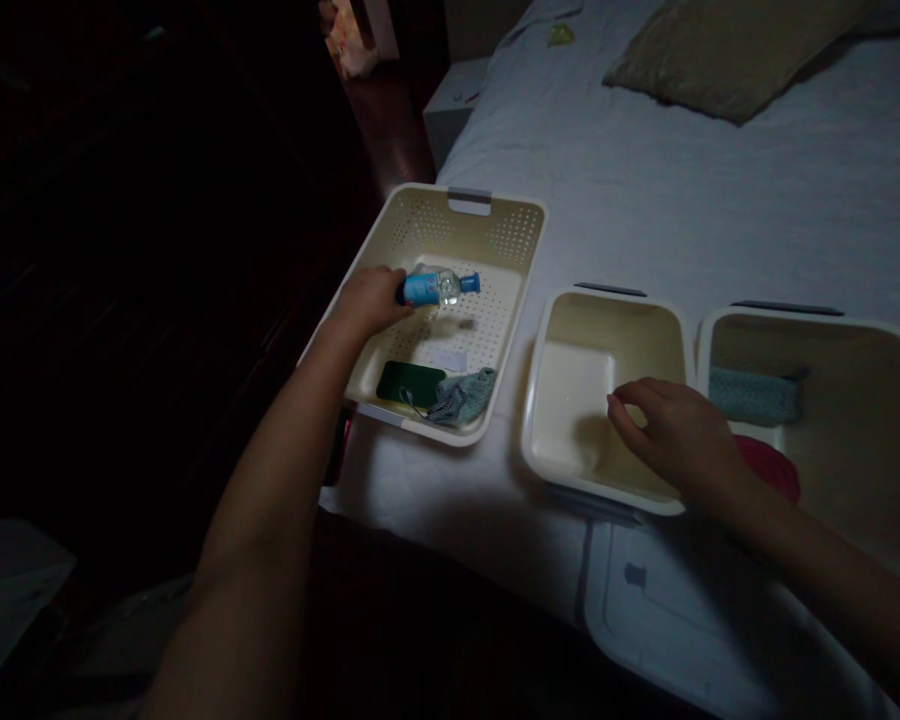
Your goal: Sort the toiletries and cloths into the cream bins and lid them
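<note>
My left hand is wrapped round the base of a clear bottle with a blue label and blue cap. It holds the bottle nearly level over the cream perforated basket, cap pointing right. At the near end of that basket lie a dark green flat rectangular thing and a grey-green knitted cloth. Over the middle cream bin hovers my right hand, thumb and index fingertips brought together in a loop with nothing visible between them.
To the right, another cream bin holds a blue-green bundle and a red rounded item. A translucent lid lies at the bed's near edge. A tan pillow rests on the bed. Left is very dark.
</note>
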A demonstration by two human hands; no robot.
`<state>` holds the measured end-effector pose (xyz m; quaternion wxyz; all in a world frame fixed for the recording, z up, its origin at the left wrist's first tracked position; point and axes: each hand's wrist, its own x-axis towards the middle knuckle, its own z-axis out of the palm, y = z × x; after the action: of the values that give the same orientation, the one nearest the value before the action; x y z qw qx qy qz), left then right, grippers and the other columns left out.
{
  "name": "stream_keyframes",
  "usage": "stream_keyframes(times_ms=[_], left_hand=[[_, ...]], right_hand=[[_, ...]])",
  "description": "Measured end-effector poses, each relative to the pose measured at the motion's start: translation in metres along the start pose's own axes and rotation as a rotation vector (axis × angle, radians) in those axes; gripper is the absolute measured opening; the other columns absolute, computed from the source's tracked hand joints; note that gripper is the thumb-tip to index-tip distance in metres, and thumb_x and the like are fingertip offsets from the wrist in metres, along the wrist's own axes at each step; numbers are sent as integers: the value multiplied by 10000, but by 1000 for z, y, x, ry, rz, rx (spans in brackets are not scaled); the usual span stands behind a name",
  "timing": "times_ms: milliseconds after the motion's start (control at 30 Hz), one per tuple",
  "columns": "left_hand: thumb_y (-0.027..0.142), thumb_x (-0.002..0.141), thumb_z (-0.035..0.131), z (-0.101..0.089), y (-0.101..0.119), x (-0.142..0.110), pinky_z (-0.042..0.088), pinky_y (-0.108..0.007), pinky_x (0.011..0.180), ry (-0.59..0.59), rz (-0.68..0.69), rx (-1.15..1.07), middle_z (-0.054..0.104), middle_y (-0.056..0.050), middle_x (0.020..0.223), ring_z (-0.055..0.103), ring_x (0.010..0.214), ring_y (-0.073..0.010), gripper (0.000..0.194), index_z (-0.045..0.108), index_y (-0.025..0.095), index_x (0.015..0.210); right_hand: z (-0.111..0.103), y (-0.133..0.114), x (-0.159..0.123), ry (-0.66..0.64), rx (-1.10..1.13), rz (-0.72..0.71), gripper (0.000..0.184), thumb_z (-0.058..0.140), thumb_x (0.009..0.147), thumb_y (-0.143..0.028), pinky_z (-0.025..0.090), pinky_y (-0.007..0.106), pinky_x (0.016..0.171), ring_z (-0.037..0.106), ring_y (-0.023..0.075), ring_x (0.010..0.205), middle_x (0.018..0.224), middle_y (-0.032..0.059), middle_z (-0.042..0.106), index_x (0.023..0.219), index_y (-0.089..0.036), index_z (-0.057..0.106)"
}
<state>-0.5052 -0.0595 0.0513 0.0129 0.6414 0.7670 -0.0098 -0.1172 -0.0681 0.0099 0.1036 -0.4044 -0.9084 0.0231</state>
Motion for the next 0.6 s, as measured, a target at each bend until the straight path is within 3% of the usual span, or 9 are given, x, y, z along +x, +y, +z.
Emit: stream_keyframes(times_ms=[133, 233, 333, 433, 533, 600], left_hand=[[402, 717, 614, 36, 6, 7, 416, -299, 802, -138, -7, 85, 606, -129, 1049, 547, 988, -260, 429, 603, 151, 1065], [385, 732, 594, 53, 4, 10, 423, -296, 781, -268, 0, 82, 599, -136, 1083, 556, 971, -251, 436, 584, 152, 1101], [400, 698, 632, 50, 6, 9, 418, -316, 803, -302, 14, 148, 577, -147, 1119, 533, 1013, -274, 499, 572, 148, 1124], [374, 689, 646, 38, 18, 6, 404, -331, 837, -181, 44, 165, 538, -150, 1166, 500, 1065, -281, 522, 554, 143, 1148], [302, 753, 568, 35, 37, 6, 401, -303, 824, -58, 152, 30, 547, -118, 1157, 521, 1027, -230, 423, 555, 157, 1151], [262, 744, 565, 39, 49, 8, 409, -277, 777, -151, 224, -67, 601, -93, 1067, 558, 927, -195, 382, 588, 148, 1108]], right_hand=[[-1, -1, 0, 2, -19, 11, 273, 440, 864, -309, 369, 286, 612, 573, 179, 655, 735, 84, 641, 777, -149, 643], [-1, -1, 0, 0, -22, 11, 274, 439, 865, -309, 365, 286, 609, 572, 177, 650, 735, 83, 641, 777, -149, 643], [0, 0, 0, 6, -13, 7, 275, 435, 863, -304, 357, 287, 604, 566, 175, 643, 726, 83, 638, 770, -149, 643], [0, 1, 0, 16, -9, -1, 276, 432, 859, -301, 349, 288, 598, 562, 174, 638, 717, 82, 635, 764, -152, 643], [0, 1, 0, 25, -9, -5, 282, 424, 861, -305, 342, 287, 592, 556, 171, 628, 709, 79, 633, 756, -155, 639], [-1, 1, 0, 26, -7, 0, 285, 420, 863, -305, 339, 285, 590, 555, 170, 629, 709, 79, 632, 755, -154, 637]])
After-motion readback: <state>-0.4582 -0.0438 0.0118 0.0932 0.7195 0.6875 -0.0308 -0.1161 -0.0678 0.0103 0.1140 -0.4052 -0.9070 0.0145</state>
